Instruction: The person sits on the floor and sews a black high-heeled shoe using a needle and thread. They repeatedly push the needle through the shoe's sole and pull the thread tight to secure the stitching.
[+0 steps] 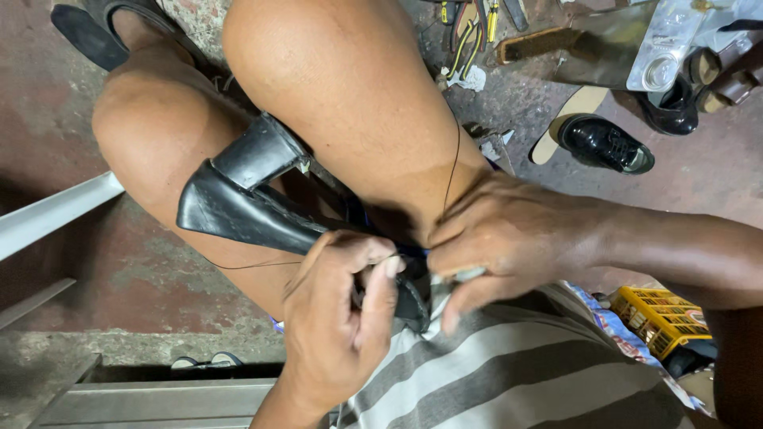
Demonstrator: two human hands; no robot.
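L hand grip: left hand (338, 314) curled tight round the front part of a black high-heeled shoe (246, 208), fingers wrapped, thumb pressed over the top; no gap seen in the grip.
R hand grip: right hand (509, 242) pinched narrow, fingertips pressed together at the shoe's edge, just beside the L hand; a small pale/metallic bit shows betw. the fingertips, too small to tell what it is.
Thread: thin dark thread (455, 163) runs up from the R hand across the thigh; another strand trails under the shoe twd. the lower leg.
Shoe position: wedged betw. the person's bent bare legs, resting against the thigh, heel end pointing up-left, toe end hidden in the hands, over the lap.
Shoe look: glossy black leather, chunky block heel, curved sole edge showing; some scuffing on the heel face.
Clothing: grey and white striped fabric (509, 373) across the lap, below both hands.
Floor: worn reddish concrete floor (119, 262), patchy and stained.
Top right: black lace-up dress shoe (604, 144) on the floor, a tan insole (576, 111) just beside it, a wooden brush (540, 44) and more dark footwear further back.
Top centre: tools with yellow handles (469, 28), partly cut off.
Lower right: yellow plastic crate (660, 318), near the R forearm.
Left: pale metal rail (56, 210), slanting.
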